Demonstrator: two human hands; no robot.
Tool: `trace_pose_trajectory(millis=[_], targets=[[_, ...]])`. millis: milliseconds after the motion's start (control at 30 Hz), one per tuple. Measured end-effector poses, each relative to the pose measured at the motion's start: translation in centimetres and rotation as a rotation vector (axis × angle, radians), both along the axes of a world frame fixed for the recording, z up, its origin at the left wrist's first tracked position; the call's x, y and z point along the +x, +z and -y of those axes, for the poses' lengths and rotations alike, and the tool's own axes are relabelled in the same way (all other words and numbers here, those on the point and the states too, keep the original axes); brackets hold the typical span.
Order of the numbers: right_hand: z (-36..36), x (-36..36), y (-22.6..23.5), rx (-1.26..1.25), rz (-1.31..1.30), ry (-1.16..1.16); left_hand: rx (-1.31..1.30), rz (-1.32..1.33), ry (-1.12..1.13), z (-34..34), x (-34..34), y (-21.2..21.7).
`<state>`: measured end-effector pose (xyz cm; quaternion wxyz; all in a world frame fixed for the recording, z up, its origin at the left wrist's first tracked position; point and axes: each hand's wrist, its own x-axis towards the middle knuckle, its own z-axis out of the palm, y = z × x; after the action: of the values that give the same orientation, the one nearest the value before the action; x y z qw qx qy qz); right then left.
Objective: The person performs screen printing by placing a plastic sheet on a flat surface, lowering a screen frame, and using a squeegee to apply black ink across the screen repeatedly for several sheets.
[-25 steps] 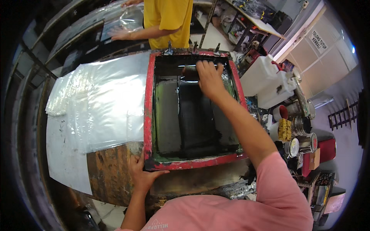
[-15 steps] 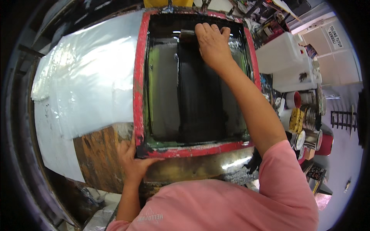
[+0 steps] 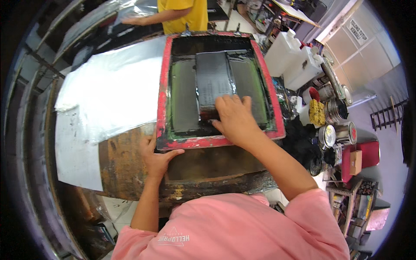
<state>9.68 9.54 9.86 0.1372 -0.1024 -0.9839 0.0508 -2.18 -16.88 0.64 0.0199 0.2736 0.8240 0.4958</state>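
A red-framed printing screen lies flat on a worn, paint-stained desk, seen from above. All places here are given relative to that screen.

The right hand rests inside the screen, near its front edge, pressing down on a squeegee (mostly hidden under the fingers). The grip is closed over the squeegee's top. Behind the hand, a dark, wet band of ink runs toward the far side of the mesh, with greenish panels either side.

The left hand holds the screen's front left corner, thumb lying along the red frame, fingers spread on the desk; its grip is open, bracing rather than clasping.

Left of the screen lie clear plastic sheets in a loose stack, touching its frame. Right of it stand white jugs and several tins. Beyond the far side, another person in a yellow shirt handles plastic.
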Motion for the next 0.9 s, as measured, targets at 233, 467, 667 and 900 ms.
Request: trace_pose_trajectory(millis=[233,467,667,900], targets=[[0.1,-0.6,11.4,0.266,-0.323,-0.096,0.49,0.115,-0.016,-5.4,-1.0,9.2],[-4.5,-6.2,19.0,0.375,-0.433,0.057,-0.705,-0.306,0.008,-5.8,-4.0,1.0],[-6.2,-7.1,21.5,0.23,-0.405,-0.055,-0.221,-0.292,0.243,-8.2,-10.0,6.3],[-2.9,-6.2,20.7,0.196,-0.421,-0.125,-0.462,-0.427,0.503,5.8,-18.5,1.6]])
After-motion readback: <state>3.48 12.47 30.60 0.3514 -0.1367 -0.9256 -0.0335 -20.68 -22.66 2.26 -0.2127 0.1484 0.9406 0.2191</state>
